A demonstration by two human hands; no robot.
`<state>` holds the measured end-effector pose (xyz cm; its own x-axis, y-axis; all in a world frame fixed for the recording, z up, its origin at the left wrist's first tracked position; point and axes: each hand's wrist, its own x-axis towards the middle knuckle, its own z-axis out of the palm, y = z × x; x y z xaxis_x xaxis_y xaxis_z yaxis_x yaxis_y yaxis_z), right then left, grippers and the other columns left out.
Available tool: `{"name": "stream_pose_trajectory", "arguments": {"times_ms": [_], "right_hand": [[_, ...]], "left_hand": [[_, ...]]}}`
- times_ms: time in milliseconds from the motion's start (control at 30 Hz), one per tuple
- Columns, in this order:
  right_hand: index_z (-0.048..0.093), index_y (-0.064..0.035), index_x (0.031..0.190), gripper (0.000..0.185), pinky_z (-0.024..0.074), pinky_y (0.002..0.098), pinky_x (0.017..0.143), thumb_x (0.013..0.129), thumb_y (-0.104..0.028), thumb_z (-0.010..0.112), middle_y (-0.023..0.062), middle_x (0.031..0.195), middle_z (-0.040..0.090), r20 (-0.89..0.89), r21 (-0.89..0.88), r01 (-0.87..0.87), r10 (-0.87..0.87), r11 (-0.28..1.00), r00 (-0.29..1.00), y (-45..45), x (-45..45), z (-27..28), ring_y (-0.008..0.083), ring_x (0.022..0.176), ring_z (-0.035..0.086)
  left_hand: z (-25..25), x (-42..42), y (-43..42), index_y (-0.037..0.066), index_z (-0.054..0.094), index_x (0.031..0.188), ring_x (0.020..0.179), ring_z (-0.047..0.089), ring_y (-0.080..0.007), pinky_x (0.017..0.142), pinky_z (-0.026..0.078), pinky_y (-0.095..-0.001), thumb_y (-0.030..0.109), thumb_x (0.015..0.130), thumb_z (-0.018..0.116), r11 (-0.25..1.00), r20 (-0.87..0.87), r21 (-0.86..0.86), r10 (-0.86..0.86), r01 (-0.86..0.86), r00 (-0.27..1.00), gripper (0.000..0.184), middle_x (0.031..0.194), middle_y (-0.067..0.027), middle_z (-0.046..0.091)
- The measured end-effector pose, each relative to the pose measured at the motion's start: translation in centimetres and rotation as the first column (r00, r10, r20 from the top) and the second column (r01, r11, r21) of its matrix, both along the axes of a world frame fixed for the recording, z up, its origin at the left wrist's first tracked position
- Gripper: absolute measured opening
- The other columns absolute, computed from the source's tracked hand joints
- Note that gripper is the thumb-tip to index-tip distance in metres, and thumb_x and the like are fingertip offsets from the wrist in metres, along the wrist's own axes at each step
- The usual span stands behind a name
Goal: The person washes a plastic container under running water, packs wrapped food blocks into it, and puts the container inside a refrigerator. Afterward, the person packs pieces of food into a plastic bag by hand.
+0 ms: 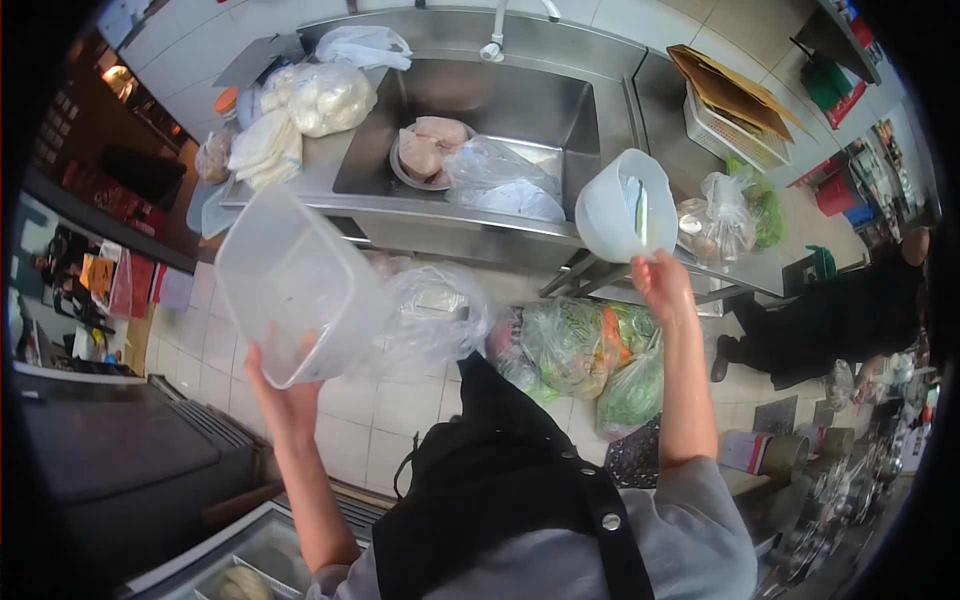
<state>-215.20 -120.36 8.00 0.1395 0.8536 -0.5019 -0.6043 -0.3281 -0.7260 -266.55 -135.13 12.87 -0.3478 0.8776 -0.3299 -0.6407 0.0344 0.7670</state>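
Note:
My left hand (288, 392) is closed on the lower end of a translucent rectangular plastic container (300, 270). That container is tilted on its side in front of the sink, and it looks empty apart from a few specks. On the other side, my right hand (662, 285) grips the near rim of a white plastic tub (605, 215) beside the sink's right front corner. Inside the tub is a narrow green-and-white thing that I cannot make out. A bowl in the steel sink (490, 85) holds pieces of pale pink raw meat (425, 148), next to a clear plastic bag (505, 170).
Plastic bags with white contents (320, 100) crowd the left counter. On the right stand a white basket with cardboard (735, 130) and bagged greens (765, 205). Vegetable bags (575, 345) and a clear bag (435, 305) lie below the sink. A person (840, 310) stands at right.

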Motion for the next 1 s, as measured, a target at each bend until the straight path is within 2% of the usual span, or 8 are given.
{"name": "stream_pose_trajectory", "arguments": {"times_ms": [200, 400, 733, 833, 867, 900, 967, 1000], "right_hand": [[0.038, 0.0095, 0.107, 0.022, 0.0474, 0.0262, 0.053, 0.097, -0.01, 0.032, 0.0143, 0.081, 0.055, -0.167, 0.011, 0.123, -0.12, 0.992, 0.979, 11.4, 3.2, -5.0, 0.0168, 0.064, 0.055], [0.04, 0.009, 0.105, 0.024, 0.0467, 0.0264, 0.053, 0.098, -0.012, 0.033, 0.0154, 0.081, 0.056, -0.194, -0.046, 0.281, -0.284, 0.959, 0.939, 18.9, 7.5, -4.8, 0.0177, 0.064, 0.054], [0.049, 0.0042, 0.102, 0.036, 0.0513, 0.0239, 0.059, 0.1, -0.032, 0.043, 0.0125, 0.08, 0.061, 0.283, -0.033, 0.487, -0.46, 0.873, 0.842, 27.0, 17.2, -5.3, 0.0172, 0.068, 0.061], [0.051, 0.0055, 0.11, 0.044, 0.0529, 0.0291, 0.061, 0.098, -0.037, 0.048, 0.0115, 0.076, 0.061, 0.596, -0.124, 0.429, -0.279, 0.895, 0.753, 27.1, 17.3, -3.1, 0.0196, 0.065, 0.061], [0.051, 0.0036, 0.115, 0.041, 0.0523, 0.0328, 0.06, 0.097, -0.034, 0.051, 0.0138, 0.075, 0.062, 0.979, 0.119, 0.537, -0.187, 0.835, 0.074, 27.2, 13.9, -0.9, 0.0215, 0.06, 0.06], [0.052, 0.0017, 0.12, 0.04, 0.0518, 0.0365, 0.059, 0.096, -0.03, 0.054, 0.0161, 0.075, 0.062, 0.758, 0.365, 0.442, 0.014, 0.819, -0.652, 27.4, 10.1, 1.2, 0.0234, 0.056, 0.059], [0.054, -0.0018, 0.123, 0.039, 0.0513, 0.0398, 0.066, 0.092, -0.025, 0.059, 0.0147, 0.083, 0.064, 0.94, 0.196, 0.369, -0.066, 0.908, -0.336, 28.7, 2.1, 4.2, 0.0262, 0.064, 0.062], [0.057, -0.0057, 0.122, 0.037, 0.0503, 0.0386, 0.07, 0.089, -0.021, 0.062, 0.0136, 0.089, 0.064, 0.949, 0.257, 0.134, -0.224, 0.957, -0.221, 29.6, -1.0, 3.0, 0.028, 0.073, 0.063]], "left_hand": [[0.2, 0.8, 11.2, 0.013, 0.03, 0.148, 0.131, 0.04, -0.0328, 0.1, 0.034, -0.0533, 0.058, 0.089, 0.049, 0.977, 0.19, 0.025, -0.212, 0.211, 0.959, 0.077, 0.146, -0.0111, 0.036], [-0.5, -0.5, 20.8, 0.017, 0.033, 0.147, 0.128, 0.042, -0.0321, 0.102, 0.035, -0.0532, 0.054, 0.09, 0.048, 0.98, 0.095, -0.051, -0.185, 0.19, 0.978, 0.07, 0.144, -0.0087, 0.039], [-1.7, -0.1, 30.4, 0.017, 0.033, 0.147, 0.13, 0.04, -0.0331, 0.103, 0.033, -0.0562, 0.051, 0.091, 0.047, 0.985, 0.213, -0.024, -0.159, 0.168, 0.964, 0.067, 0.145, -0.0093, 0.037], [-2.1, -0.9, 32.9, 0.015, 0.03, 0.149, 0.131, 0.039, -0.0341, 0.103, 0.032, -0.0568, 0.051, 0.091, 0.047, 0.984, 0.192, -0.049, -0.162, 0.174, 0.968, 0.07, 0.146, -0.0107, 0.034], [-2.1, -1.0, 33.8, 0.015, 0.029, 0.149, 0.131, 0.038, -0.0344, 0.103, 0.032, -0.0567, 0.051, 0.091, 0.047, 0.981, 0.211, -0.057, -0.168, 0.183, 0.963, 0.071, 0.147, -0.0109, 0.034], [-1.9, -1.3, 34.6, 0.015, 0.029, 0.149, 0.131, 0.038, -0.0344, 0.103, 0.032, -0.0567, 0.051, 0.091, 0.047, 0.98, 0.208, -0.061, -0.175, 0.192, 0.962, 0.071, 0.147, -0.0109, 0.034], [-1.5, -1.5, 36.2, 0.016, 0.026, 0.15, 0.131, 0.038, -0.0352, 0.103, 0.032, -0.0571, 0.051, 0.091, 0.046, 0.978, 0.208, -0.033, -0.197, 0.208, 0.958, 0.072, 0.146, -0.0131, 0.032], [-1.6, -1.7, 37.1, 0.016, 0.026, 0.15, 0.131, 0.038, -0.0352, 0.103, 0.032, -0.0571, 0.051, 0.091, 0.046, 0.975, 0.211, -0.043, -0.206, 0.22, 0.955, 0.072, 0.146, -0.0131, 0.032]]}}
